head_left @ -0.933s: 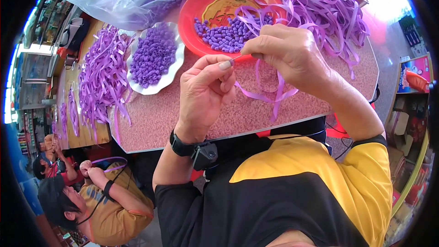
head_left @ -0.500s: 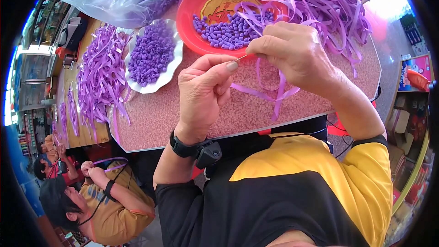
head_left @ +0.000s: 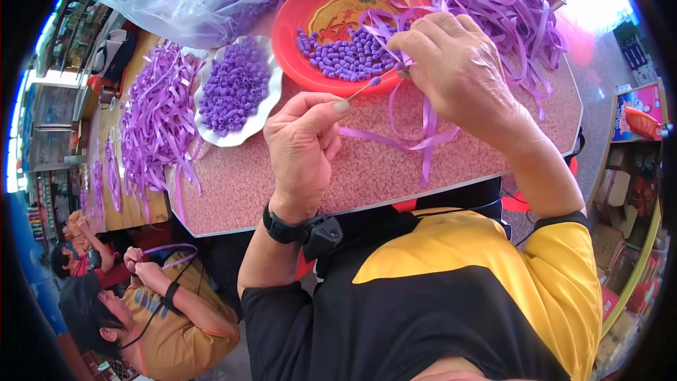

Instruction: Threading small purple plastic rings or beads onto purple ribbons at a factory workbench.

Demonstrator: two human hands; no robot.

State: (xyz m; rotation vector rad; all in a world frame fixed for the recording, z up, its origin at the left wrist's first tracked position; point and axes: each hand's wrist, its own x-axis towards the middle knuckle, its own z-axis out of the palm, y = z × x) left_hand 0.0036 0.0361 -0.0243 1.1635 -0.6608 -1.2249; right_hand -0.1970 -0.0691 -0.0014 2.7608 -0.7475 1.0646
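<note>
My left hand (head_left: 300,152) pinches one end of a thin needle-like rod (head_left: 360,91) between thumb and forefinger, over the near edge of the red plate. One purple bead (head_left: 375,81) sits on the rod. At the rod's other end my right hand (head_left: 455,70) is closed, its fingertips on a purple ribbon (head_left: 430,123) and a small purple piece that I cannot make out clearly. Loops of ribbon hang below onto the table. Behind the hands, the red plate (head_left: 285,32) holds many loose purple beads (head_left: 345,56).
Left of the plate stands a white scalloped dish (head_left: 259,121) full of purple beads. Ribbon piles lie at far right (head_left: 493,0) and left (head_left: 159,120). A clear plastic bag (head_left: 176,3) is at the back. A co-worker (head_left: 169,310) holds a ribbon at lower left.
My hands have drawn apart, the left slightly left and down, the right slightly up. More of the rod shows, with a bead on it. My view has shifted slightly.
</note>
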